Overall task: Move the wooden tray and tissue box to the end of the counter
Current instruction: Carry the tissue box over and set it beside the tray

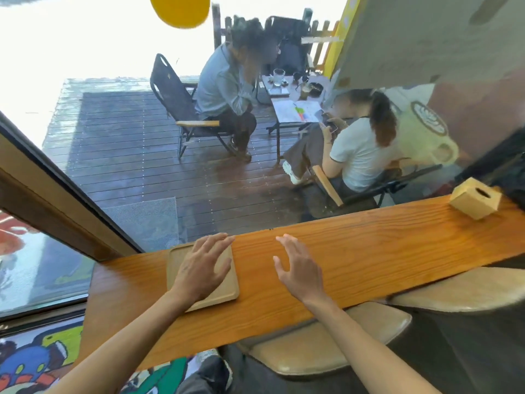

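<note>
Reaching out over the counter (pixel 355 251), we have both hands spread flat with the fingers apart, and neither one holds anything. Our left hand (pixel 203 267) is over the tray (pixel 227 288), palm down, fingertips near its far edge; whether the palm presses on the wood or floats just above it we cannot tell. Our right hand (pixel 301 270) hangs palm down over bare counter just beside the tray's right edge, apart from it, thumb pointing toward the tray.

The tray is a shallow pale wooden rectangle with rounded corners, lying flat near the left end of the counter, with nothing in it but our hand above. The tissue box (pixel 475 198) is a small pale wooden cube with a dark oval slot on top, standing far off at the right end of the counter, well apart from both hands and the tray.

Under the counter's near edge we see two tan padded stools (pixel 326 351). Beyond the far edge a window looks onto a dark plank deck (pixel 142 155), where two people sit on folding chairs (pixel 173 100) at a small low table (pixel 287 106) carrying glasses and papers. A yellow round shape (pixel 179 8) hangs at the top.
</note>
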